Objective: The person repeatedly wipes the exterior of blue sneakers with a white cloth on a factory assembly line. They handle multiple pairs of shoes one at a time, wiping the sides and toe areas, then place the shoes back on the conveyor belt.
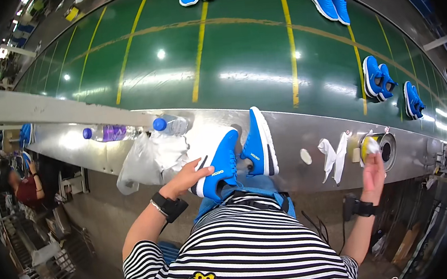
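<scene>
Blue shoe (221, 164): the left hand (186, 176) grips it at the bench's (294, 132) near edge. The right hand (373, 174) pinches a white wad (371, 147).

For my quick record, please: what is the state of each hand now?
Left hand: holding a blue, white-soled sports shoe.
Right hand: closed, holding a small, crumpled white wad; its material cannot be told.

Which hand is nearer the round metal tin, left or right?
Right. The right hand is just left of the round metal tin, holding a white wad; the left hand is farther left, on a blue shoe.
</scene>
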Available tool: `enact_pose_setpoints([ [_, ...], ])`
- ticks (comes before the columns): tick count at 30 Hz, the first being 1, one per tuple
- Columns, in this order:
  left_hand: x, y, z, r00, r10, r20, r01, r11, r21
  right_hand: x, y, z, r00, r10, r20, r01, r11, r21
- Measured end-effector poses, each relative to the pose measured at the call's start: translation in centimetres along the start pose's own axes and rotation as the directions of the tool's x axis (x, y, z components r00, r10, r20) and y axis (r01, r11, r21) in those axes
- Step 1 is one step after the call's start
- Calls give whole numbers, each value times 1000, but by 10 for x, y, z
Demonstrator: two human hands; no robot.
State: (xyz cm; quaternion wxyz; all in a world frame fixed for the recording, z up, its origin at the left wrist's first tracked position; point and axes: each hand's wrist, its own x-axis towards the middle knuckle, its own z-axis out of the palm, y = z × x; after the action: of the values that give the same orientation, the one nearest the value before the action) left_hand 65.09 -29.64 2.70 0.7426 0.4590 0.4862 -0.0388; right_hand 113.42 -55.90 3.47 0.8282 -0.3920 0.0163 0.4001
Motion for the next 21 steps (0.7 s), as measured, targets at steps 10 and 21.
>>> enact_pose_setpoints([
  [10,-17,-29,-6,987,156,-40,-152,985,88,-71,275,216,876,401,267,-199,806,-558],
  [21,-15,-48,-5,969,231,-91,-185,916,356,-78,347,215,801,307,514,415,335,-846],
])
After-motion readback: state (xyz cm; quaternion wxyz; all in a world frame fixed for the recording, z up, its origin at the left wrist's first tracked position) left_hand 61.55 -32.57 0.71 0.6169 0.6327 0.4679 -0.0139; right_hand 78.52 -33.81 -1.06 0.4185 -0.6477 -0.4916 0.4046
